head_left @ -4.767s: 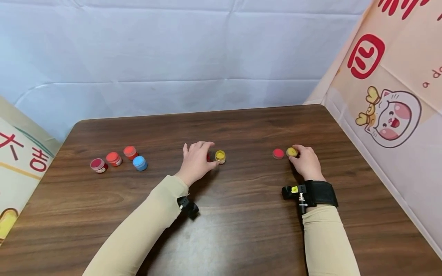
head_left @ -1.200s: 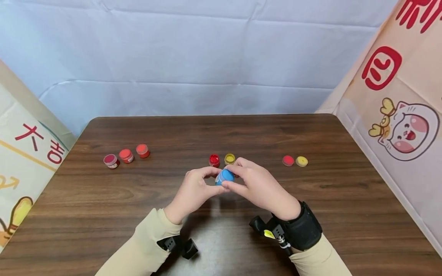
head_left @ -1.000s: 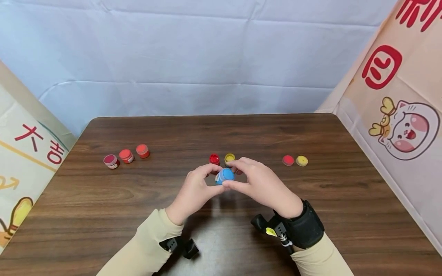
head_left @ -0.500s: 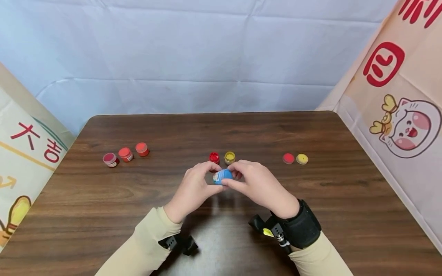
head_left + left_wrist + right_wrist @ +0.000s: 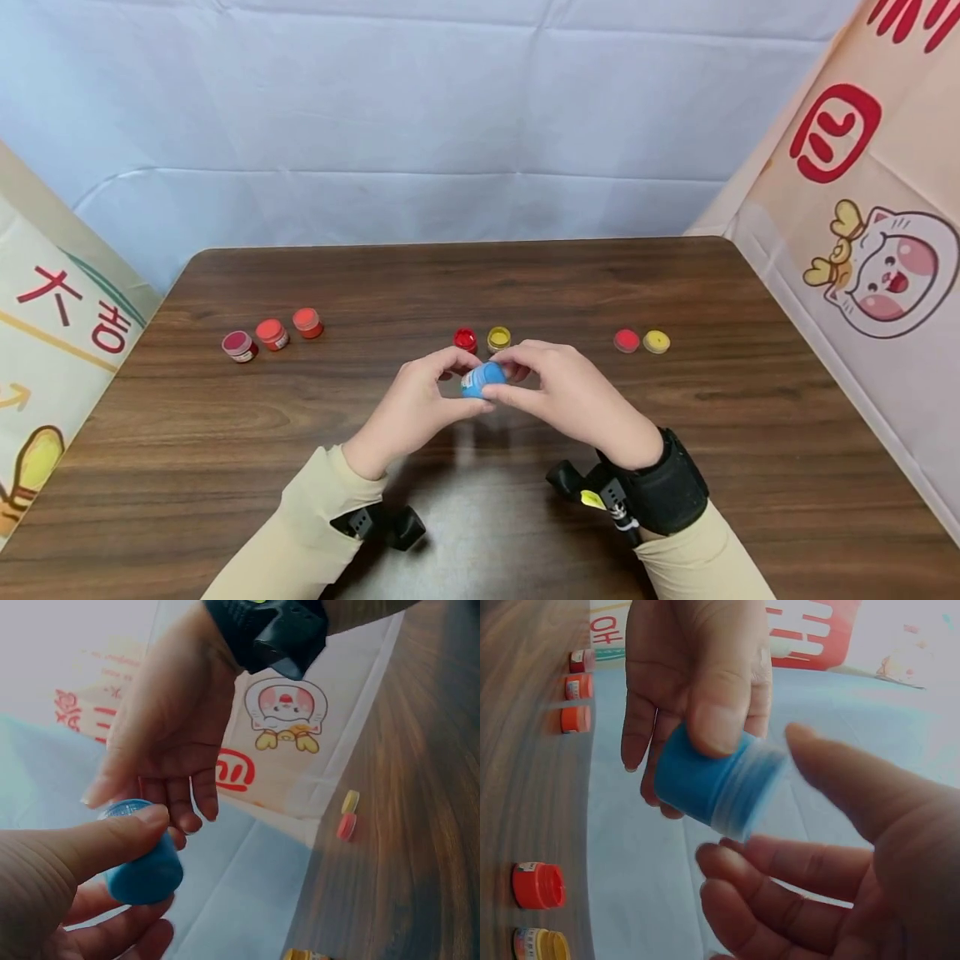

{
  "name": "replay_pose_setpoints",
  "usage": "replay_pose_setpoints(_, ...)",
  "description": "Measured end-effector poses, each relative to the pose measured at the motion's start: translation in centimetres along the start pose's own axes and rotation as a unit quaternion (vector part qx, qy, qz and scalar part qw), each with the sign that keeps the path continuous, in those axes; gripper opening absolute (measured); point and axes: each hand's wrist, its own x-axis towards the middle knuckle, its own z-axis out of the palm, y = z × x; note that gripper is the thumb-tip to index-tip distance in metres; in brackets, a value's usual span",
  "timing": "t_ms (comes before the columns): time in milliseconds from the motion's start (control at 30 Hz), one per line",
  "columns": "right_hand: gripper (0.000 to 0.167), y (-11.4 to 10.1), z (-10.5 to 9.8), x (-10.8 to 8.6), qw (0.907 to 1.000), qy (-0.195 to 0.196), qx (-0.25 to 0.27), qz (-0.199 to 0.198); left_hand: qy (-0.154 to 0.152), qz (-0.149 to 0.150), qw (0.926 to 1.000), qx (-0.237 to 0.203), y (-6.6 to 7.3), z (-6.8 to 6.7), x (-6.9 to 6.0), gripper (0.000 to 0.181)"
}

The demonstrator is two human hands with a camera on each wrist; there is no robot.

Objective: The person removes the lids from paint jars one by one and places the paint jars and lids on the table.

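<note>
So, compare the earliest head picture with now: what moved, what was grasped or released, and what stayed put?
The blue jar has gone rightward from the left of the table, lifted by the left hand, which grips it tilted. The right hand has let go of the yellow lid and come left to the blue jar. The three closed jars, open red jar, open yellow jar and red lid stayed put.

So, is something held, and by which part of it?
The blue paint jar, by its body, in the left grip; right grip at its lid, contact unclear.
</note>
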Motion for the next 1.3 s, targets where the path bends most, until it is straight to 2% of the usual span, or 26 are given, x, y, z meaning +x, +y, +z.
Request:
replay_pose_setpoints(100, 0.035, -0.04, -0.13, -0.11, 0.9999, 0.006, 0.006, 0.007, 0.02, 0.016, 0.9993, 0.026, 0.25, 0.13, -0.08, 0.036)
replay_pose_setpoints(200, 0.03, -0.2, -0.01, -0.06, 1.0, 0.003, 0.004, 0.005, 0.03, 0.017, 0.9984, 0.046, 0.44, 0.17, -0.09, 0.039)
replay_pose_setpoints(400, 0.023, -0.44, 0.25, 0.02, 0.9997, 0.002, -0.019, -0.012, 0.02, 0.014, 0.9982, 0.055, 0.85, -0.1, 0.08, 0.036)
replay_pose_setpoints(600, 0.024, -0.48, 0.19, -0.12, 0.9985, -0.021, -0.032, -0.039, -0.012, 0.008, 0.9989, 0.044, 0.86, -0.43, -0.04, 0.033)
replay_pose_setpoints(800, 0.034, -0.39, 0.0, -0.19, 0.9972, -0.033, -0.034, -0.058, -0.022, 0.002, 0.9992, 0.034, 0.99, -0.67, -0.12, 0.034)
replay_pose_setpoints(1000, 0.033, -0.26, -0.53, -0.3, 0.999, -0.009, -0.02, -0.039, -0.025, -0.001, 0.9997, -0.007, 0.77, -0.46, 0.0, 0.036)
replay_pose_setpoints(1167, 0.028, -0.16, -0.44, -0.28, 0.9998, -0.002, -0.013, -0.016, -0.018, 0.02, 0.9996, 0.002, 0.55, -0.12, 0.02, 0.037)
replay_pose_setpoints(1300, 0.023, -0.39, -0.1, -0.18, 0.9996, -0.008, -0.015, -0.024, -0.019, 0.026, 0.9994, 0.012, 0.71, -0.27, -0.05, 0.036)
